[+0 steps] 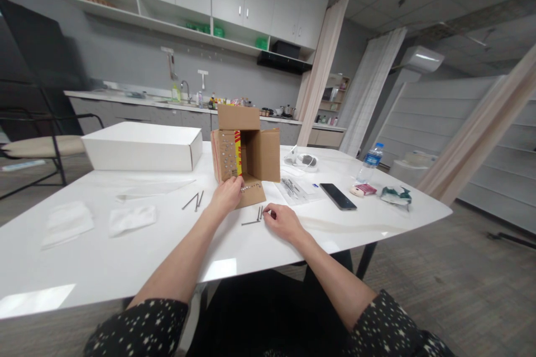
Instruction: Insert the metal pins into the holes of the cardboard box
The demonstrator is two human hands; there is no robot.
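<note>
Open brown cardboard box [247, 148], nail-studded flaps, lying on its side on the glossy white tabletop [104, 251]. Left hand [227, 194] has a closed grip on the bottom flap. Right hand [283, 222] pinches thin metal nails [253, 218].

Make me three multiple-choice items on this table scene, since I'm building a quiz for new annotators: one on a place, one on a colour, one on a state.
1. Where does the phone lie?
A. right of the cardboard box
B. on the white box
C. on the chair

2. What colour is the cap of the water bottle?
A. red
B. blue
C. green

3. How does the cardboard box stand?
A. taped shut
B. crushed flat
C. on its side with flaps open

Answers: 1 A, the phone rests on the table to the right of the cardboard box. 2 B, the cap is blue. 3 C, its flaps spread open toward the person, the left hand at the lower flap, the right hand touching nails.
</note>
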